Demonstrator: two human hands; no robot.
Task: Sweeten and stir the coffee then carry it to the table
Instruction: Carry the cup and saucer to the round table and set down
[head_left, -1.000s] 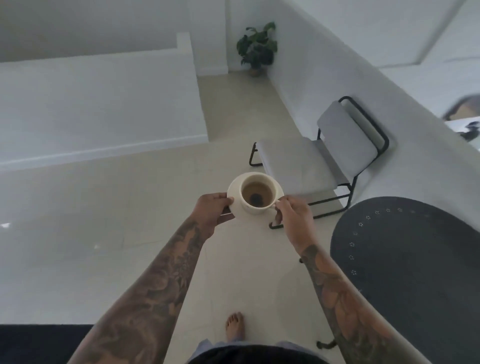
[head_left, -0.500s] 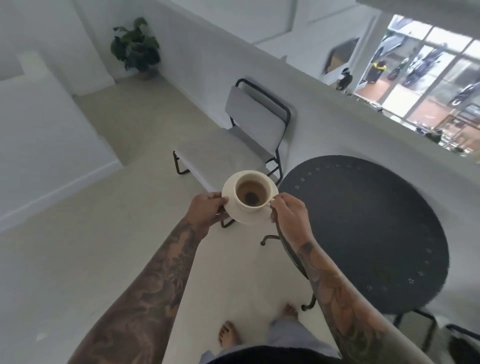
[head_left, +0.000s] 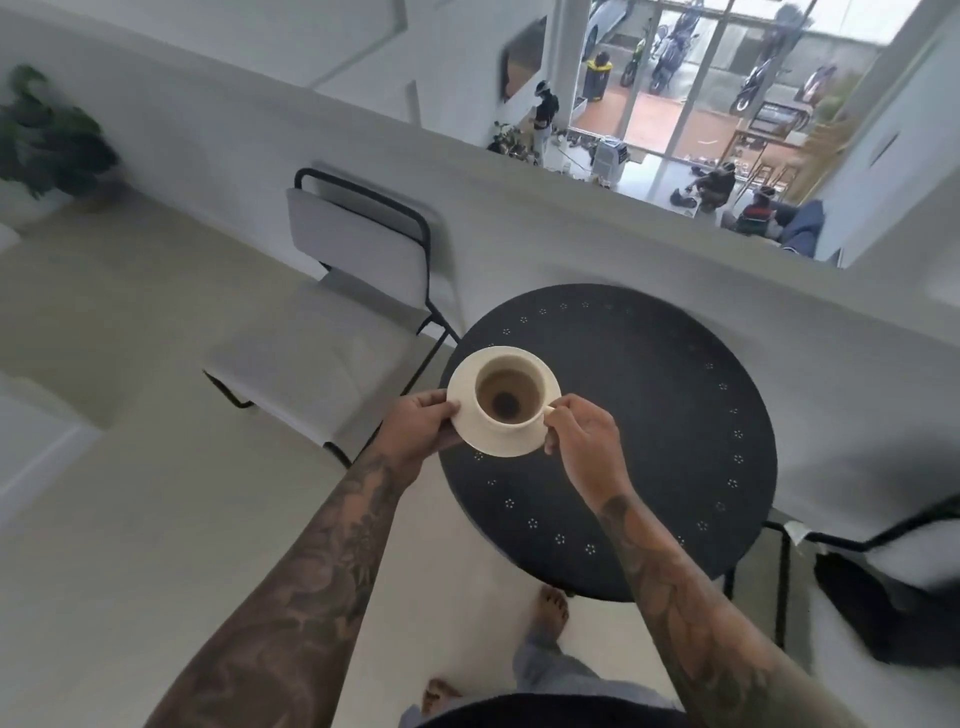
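Cup and saucer now brought over the near edge of the round black desk (head_left: 649, 415), where the chair (head_left: 332, 332) lay beneath before.
The saucer (head_left: 470, 431) rim is pinched by the left hand (head_left: 415, 434); the coffee cup (head_left: 511, 397) handle is pinched by the right hand (head_left: 584, 441). Ceramic judged fragile, glazed, slippery; liquid liable to slop, so level carriage advised.
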